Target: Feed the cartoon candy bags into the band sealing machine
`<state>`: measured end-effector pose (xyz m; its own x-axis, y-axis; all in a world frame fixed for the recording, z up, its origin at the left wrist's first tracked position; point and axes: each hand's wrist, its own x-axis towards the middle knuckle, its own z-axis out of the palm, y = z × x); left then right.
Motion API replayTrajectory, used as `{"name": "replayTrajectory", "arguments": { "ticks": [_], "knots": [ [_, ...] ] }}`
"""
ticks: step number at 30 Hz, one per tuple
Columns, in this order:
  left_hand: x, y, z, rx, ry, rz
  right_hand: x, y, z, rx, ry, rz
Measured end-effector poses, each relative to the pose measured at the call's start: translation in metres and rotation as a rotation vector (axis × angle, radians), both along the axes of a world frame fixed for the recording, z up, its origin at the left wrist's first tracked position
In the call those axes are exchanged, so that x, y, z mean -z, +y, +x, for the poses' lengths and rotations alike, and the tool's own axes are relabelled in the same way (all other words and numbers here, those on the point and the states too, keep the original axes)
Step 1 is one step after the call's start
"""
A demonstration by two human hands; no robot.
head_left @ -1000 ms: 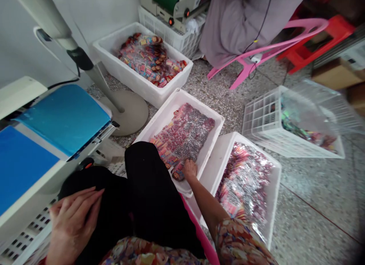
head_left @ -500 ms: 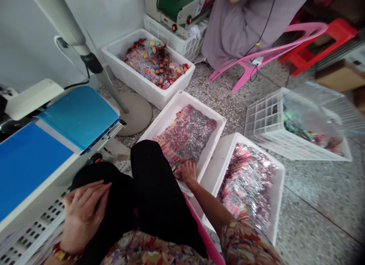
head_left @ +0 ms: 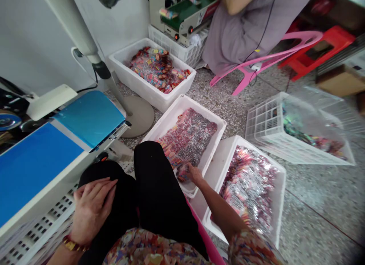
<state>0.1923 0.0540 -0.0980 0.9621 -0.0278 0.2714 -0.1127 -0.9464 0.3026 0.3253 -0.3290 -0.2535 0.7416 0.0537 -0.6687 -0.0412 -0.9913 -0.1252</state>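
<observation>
In the head view my right hand reaches into the near end of the middle white foam box. Its fingers are closed around a shiny, colourful small packet; whether there is more than one I cannot tell. Rows of similar pink and silver packets fill the box beyond it. My left hand lies on my black-trousered knee, fingers stretched out and holding nothing.
A second foam box of packets stands to the right, another farther back. At left is a blue conveyor belt. A white crate, pink chair and seated person are beyond; packets ride a green conveyor.
My right hand has gone from lying fingers-down on the packets to gripping at the box's near end. My left hand stays on the knee. Packets have appeared on the green conveyor.
</observation>
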Motion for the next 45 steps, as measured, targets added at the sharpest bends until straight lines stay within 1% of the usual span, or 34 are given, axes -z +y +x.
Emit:
{"name": "replayTrajectory", "arguments": {
  "ticks": [2, 3, 5, 7, 9, 10, 12, 13, 14, 15, 16, 17, 19, 21, 22, 23, 24, 26, 28, 31, 34, 36, 38, 40, 42, 45],
  "knots": [
    [-0.003, -0.009, 0.005, -0.021, 0.009, -0.017, -0.029, -0.012, 0.008, -0.039, -0.008, 0.029],
    [-0.004, -0.016, 0.011, -0.028, 0.013, -0.052, -0.047, -0.017, 0.016, -0.058, -0.027, 0.051],
    [-0.005, -0.039, 0.029, -0.021, 0.011, -0.171, -0.089, -0.021, 0.037, -0.105, -0.108, 0.154],
    [-0.009, -0.066, 0.056, 0.012, -0.002, -0.303, -0.139, -0.012, 0.062, -0.177, -0.193, 0.364],
    [-0.016, -0.091, 0.089, 0.046, -0.008, -0.38, -0.191, 0.011, 0.087, -0.26, -0.235, 0.553],
    [-0.021, -0.1, 0.105, 0.056, 0.005, -0.418, -0.216, 0.028, 0.097, -0.31, -0.249, 0.61],
    [-0.034, -0.107, 0.132, 0.053, 0.054, -0.526, -0.26, 0.064, 0.113, -0.449, -0.248, 0.696],
    [-0.042, -0.105, 0.141, 0.032, 0.094, -0.602, -0.277, 0.083, 0.119, -0.506, -0.244, 0.735],
    [-0.049, -0.101, 0.147, 0.003, 0.136, -0.693, -0.291, 0.101, 0.125, -0.542, -0.241, 0.768],
    [-0.057, -0.094, 0.15, -0.033, 0.171, -0.798, -0.301, 0.117, 0.13, -0.55, -0.237, 0.806],
    [-0.065, -0.086, 0.15, -0.07, 0.192, -0.916, -0.307, 0.132, 0.135, -0.527, -0.221, 0.859],
    [-0.073, -0.076, 0.149, -0.103, 0.196, -1.044, -0.31, 0.146, 0.14, -0.474, -0.186, 0.936],
    [-0.087, -0.058, 0.144, -0.157, 0.163, -1.293, -0.304, 0.169, 0.148, -0.308, -0.058, 1.157],
    [-0.099, -0.04, 0.14, -0.209, 0.102, -1.477, -0.289, 0.192, 0.152, -0.151, 0.104, 1.397],
    [-0.103, -0.032, 0.14, -0.227, 0.081, -1.531, -0.279, 0.203, 0.151, -0.103, 0.164, 1.488],
    [-0.106, -0.025, 0.139, -0.238, 0.063, -1.558, -0.27, 0.214, 0.148, -0.086, 0.224, 1.552],
    [-0.108, -0.018, 0.14, -0.243, 0.045, -1.562, -0.261, 0.225, 0.143, -0.089, 0.304, 1.582],
    [-0.108, -0.004, 0.141, -0.228, 0.0, -1.523, -0.249, 0.247, 0.132, -0.079, 0.447, 1.576],
    [-0.103, 0.009, 0.144, -0.216, -0.068, -1.445, -0.245, 0.267, 0.123, -0.066, 0.491, 1.542],
    [-0.092, 0.029, 0.147, -0.248, -0.169, -1.274, -0.25, 0.291, 0.119, -0.064, 0.43, 1.518],
    [-0.082, 0.047, 0.149, -0.342, -0.263, -1.049, -0.253, 0.311, 0.124, -0.052, 0.345, 1.548],
    [-0.078, 0.059, 0.15, -0.418, -0.277, -0.954, -0.249, 0.322, 0.129, -0.045, 0.29, 1.534],
    [-0.076, 0.069, 0.149, -0.474, -0.253, -0.94, -0.242, 0.332, 0.134, -0.045, 0.214, 1.465],
    [-0.073, 0.077, 0.148, -0.495, -0.239, -0.98, -0.236, 0.341, 0.139, -0.055, 0.141, 1.41],
    [-0.07, 0.084, 0.146, -0.537, -0.259, -1.041, -0.23, 0.348, 0.142, -0.079, 0.111, 1.393],
    [-0.065, 0.093, 0.144, -0.682, -0.288, -1.148, -0.221, 0.357, 0.147, -0.131, 0.105, 1.381]
  ]
}}
